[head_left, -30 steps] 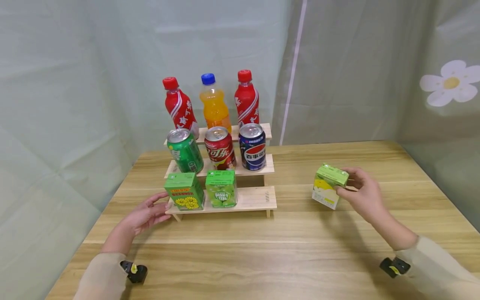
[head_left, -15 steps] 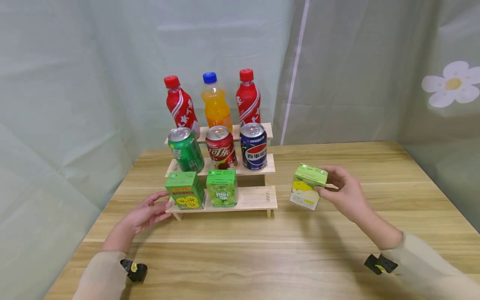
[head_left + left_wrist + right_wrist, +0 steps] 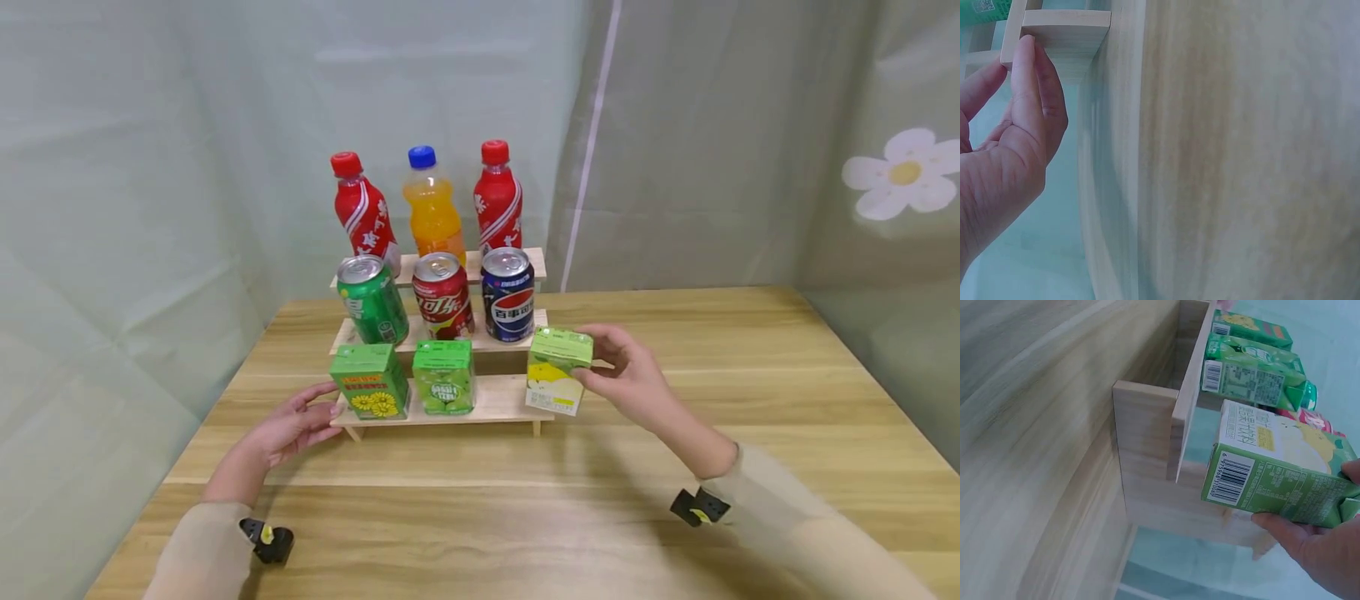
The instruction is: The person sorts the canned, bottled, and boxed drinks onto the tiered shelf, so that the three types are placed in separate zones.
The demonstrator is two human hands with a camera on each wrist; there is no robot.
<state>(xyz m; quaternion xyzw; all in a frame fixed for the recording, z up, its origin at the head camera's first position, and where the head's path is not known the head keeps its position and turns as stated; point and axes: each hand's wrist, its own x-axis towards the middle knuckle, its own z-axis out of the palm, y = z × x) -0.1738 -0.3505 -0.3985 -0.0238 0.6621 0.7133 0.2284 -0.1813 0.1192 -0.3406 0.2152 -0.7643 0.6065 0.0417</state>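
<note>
My right hand (image 3: 626, 379) grips a light green and yellow juice box (image 3: 558, 375) by its right side, at the right end of the lowest step of a wooden tiered stand (image 3: 502, 400). In the right wrist view the held juice box (image 3: 1279, 465) is tilted, its barcode end near the board's edge; whether it touches the board I cannot tell. With thumb and fingertips, my left hand (image 3: 296, 429) pinches the left end of that step, as the left wrist view shows at the board's corner (image 3: 1016, 31). A chrysanthemum drink box (image 3: 371, 383) and a green juice box (image 3: 442, 379) stand on this step.
On the middle step stand a green can (image 3: 371, 302), a red cola can (image 3: 442, 298) and a blue Pepsi can (image 3: 508, 296). Behind them are two red bottles (image 3: 498, 204) and an orange soda bottle (image 3: 433, 212). A curtain (image 3: 675, 150) hangs behind the wooden table (image 3: 450, 533).
My right hand has carried the light green juice box leftward from over the table to the right end of the lowest step. The left hand has stayed at the stand's left end.
</note>
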